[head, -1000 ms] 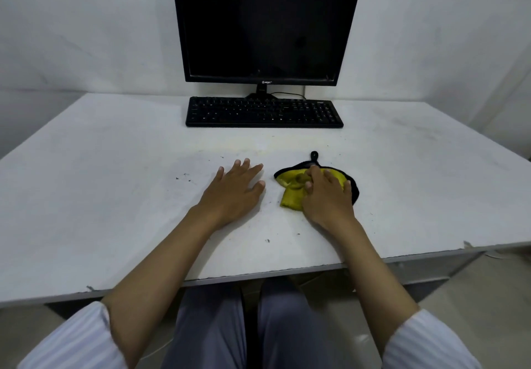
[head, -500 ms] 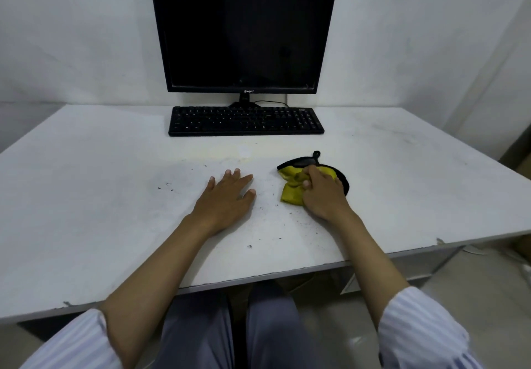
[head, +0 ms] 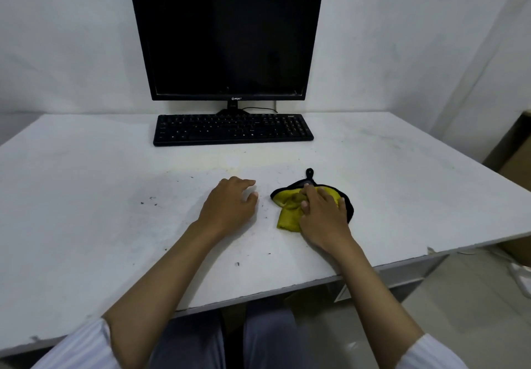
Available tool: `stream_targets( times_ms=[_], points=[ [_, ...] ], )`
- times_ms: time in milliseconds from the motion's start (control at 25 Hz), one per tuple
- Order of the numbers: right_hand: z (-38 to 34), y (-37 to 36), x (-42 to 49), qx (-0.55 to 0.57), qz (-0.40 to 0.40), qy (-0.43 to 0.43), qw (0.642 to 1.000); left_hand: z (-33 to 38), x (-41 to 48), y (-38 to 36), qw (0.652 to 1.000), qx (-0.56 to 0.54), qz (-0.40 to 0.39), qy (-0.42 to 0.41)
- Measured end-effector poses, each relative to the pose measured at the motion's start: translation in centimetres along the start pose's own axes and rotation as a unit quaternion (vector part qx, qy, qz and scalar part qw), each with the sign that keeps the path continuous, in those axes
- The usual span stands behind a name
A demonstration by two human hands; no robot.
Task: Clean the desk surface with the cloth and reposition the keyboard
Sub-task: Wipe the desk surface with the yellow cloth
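A crumpled yellow cloth [head: 287, 213] with a black edge and a small black loop lies on the white desk [head: 86, 196], right of centre. My right hand [head: 323, 215] presses down on it with fairly straight fingers and covers most of it. Just left of the cloth my left hand [head: 231, 206] rests on the bare desk, fingers loosely curled and holding nothing. The black keyboard [head: 232, 130] sits at the back of the desk, right in front of the monitor's stand. Dark crumbs [head: 149, 200] dot the desk left of my left hand.
A black monitor [head: 227, 38], switched off, stands against the white wall behind the keyboard. A cardboard box [head: 514, 156] stands on the floor past the desk's right edge. The chipped front edge [head: 402, 262] of the desk is close to my body.
My left hand's fingers have gone from flat and spread to loosely curled. My right hand has stayed on the cloth. The view has tilted up, showing more of the monitor.
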State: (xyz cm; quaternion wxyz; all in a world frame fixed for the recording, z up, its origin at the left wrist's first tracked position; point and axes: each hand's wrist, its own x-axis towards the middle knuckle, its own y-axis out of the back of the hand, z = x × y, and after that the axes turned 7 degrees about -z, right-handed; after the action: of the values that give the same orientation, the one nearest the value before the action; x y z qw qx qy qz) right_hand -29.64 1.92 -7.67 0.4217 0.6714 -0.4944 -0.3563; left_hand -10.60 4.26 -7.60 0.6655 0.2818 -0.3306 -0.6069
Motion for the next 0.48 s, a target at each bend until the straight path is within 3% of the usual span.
stream_targets(
  times_ms=[120,280,360,480],
  points=[
    [0.5,0.9,2.4,0.049,-0.005,0.015,0.999,0.3,0.8,-0.4,0.999,0.006,0.033,-0.004],
    [1.8,1.9,2.1,0.246,0.006,0.043,0.968,1.5,2.1,-0.4,0.999,0.019,0.041,-0.004],
    [2.7,2.8,2.0,0.328,0.061,0.018,0.942,2.2,2.7,-0.7,0.999,0.03,0.027,0.022],
    [4.7,3.9,2.9,0.287,0.171,-0.039,0.942,3.4,3.9,-1.2,0.993,0.067,-0.025,0.093]
  ],
)
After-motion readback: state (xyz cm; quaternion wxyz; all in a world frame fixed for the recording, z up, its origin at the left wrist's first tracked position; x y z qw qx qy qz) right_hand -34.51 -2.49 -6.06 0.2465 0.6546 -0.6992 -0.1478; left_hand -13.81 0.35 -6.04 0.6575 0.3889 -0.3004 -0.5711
